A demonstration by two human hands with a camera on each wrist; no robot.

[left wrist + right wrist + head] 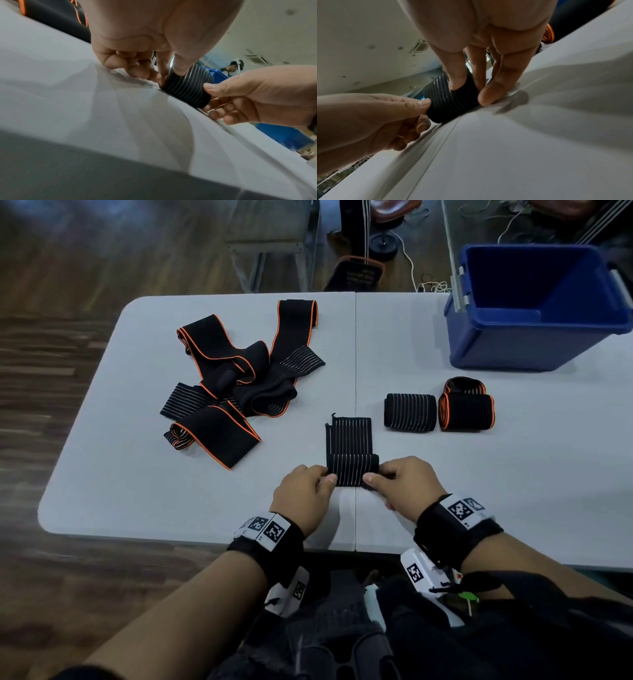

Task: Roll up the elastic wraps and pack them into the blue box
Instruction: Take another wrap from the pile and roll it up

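Observation:
A black striped elastic wrap (351, 453) lies near the table's front edge, its near end wound into a roll (187, 88) (452, 101) and a short flat tail stretching away from me. My left hand (303, 496) pinches the roll's left end between thumb and fingers. My right hand (402, 484) pinches its right end the same way. Two finished rolls, one striped (410, 411) and one orange-edged (466, 412), sit to the right. The blue box (534, 306) stands open at the far right corner.
A tangled heap of unrolled black wraps with orange edges (236, 378) covers the left half of the grey table (120, 474). A smaller orange-edged roll (464, 385) lies behind the finished ones. Chairs and cables stand on the floor beyond the table.

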